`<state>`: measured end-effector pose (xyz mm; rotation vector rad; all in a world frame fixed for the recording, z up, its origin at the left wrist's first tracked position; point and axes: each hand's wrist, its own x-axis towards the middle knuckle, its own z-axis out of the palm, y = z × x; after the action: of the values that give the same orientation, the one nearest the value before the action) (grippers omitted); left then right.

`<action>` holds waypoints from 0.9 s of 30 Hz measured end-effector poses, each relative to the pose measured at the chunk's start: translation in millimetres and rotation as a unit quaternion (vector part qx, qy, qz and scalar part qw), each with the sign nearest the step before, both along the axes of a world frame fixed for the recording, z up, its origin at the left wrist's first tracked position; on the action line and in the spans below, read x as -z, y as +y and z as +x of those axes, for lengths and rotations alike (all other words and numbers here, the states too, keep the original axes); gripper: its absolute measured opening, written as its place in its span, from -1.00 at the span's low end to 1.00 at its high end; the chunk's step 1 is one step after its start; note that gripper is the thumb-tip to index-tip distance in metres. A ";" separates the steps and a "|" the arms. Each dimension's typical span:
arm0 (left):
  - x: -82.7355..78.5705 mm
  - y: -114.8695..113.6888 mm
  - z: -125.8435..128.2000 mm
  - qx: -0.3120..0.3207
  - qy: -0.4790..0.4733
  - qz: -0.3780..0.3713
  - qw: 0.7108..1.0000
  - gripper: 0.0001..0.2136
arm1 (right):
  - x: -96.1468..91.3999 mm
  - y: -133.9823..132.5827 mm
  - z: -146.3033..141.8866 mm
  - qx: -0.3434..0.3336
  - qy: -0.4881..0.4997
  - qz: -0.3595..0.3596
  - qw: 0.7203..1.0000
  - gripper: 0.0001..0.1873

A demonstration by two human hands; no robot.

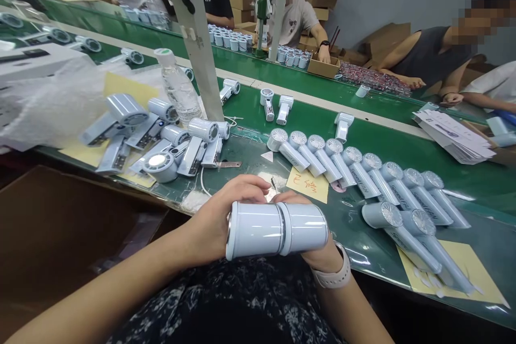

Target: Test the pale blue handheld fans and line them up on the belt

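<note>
1. My left hand [209,226] and right hand [318,260] are clenched on a pale blue tube [278,228], fingers [245,188] curled behind it.
2. The tube sits between my fingers.
3. Fans [346,172] lie past my right fingers.

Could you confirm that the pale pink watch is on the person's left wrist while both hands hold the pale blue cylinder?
Not quite: the pale pink watch is on the right wrist, as the head view shows. The left hand and right hand do hold the pale blue cylinder.
</note>
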<state>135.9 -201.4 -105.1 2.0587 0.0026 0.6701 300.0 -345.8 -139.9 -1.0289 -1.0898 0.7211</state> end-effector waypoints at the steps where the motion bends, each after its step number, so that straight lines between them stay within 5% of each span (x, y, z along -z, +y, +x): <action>1: -0.3 -0.1 -0.2 0.002 -0.001 0.001 1.000 -0.61 | -0.3 -0.3 -0.2 0.002 0.002 -0.004 1.000 -0.68; 9: -8.5 -1.6 -1.0 -0.003 0.031 -0.043 0.999 -0.56 | 4.5 -4.0 -2.2 0.000 -0.013 -0.046 0.999 -0.38; 15: -16.3 -3.8 1.2 -0.004 0.050 -0.059 0.997 -0.60 | 3.1 -4.6 -3.8 0.005 -0.018 -0.051 0.999 -0.44; 18: -14.7 -1.5 -2.5 0.013 0.008 -0.007 1.000 -0.60 | -2.7 -3.8 -3.6 0.007 -0.018 -0.055 0.998 -0.49; 23: -18.2 -4.8 -12.6 0.053 -0.075 0.187 0.978 -0.64 | -6.7 -3.3 -1.9 0.006 -0.003 -0.079 0.997 -0.47; 27: -14.0 -11.4 -9.9 0.013 -0.066 0.160 0.985 -0.65 | 0.6 -0.2 -6.9 0.048 0.064 -0.096 0.992 -0.34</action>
<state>126.0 -212.8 -91.1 2.3119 -0.2213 0.8318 293.1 -346.0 -140.4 -1.1735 -0.8672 0.8143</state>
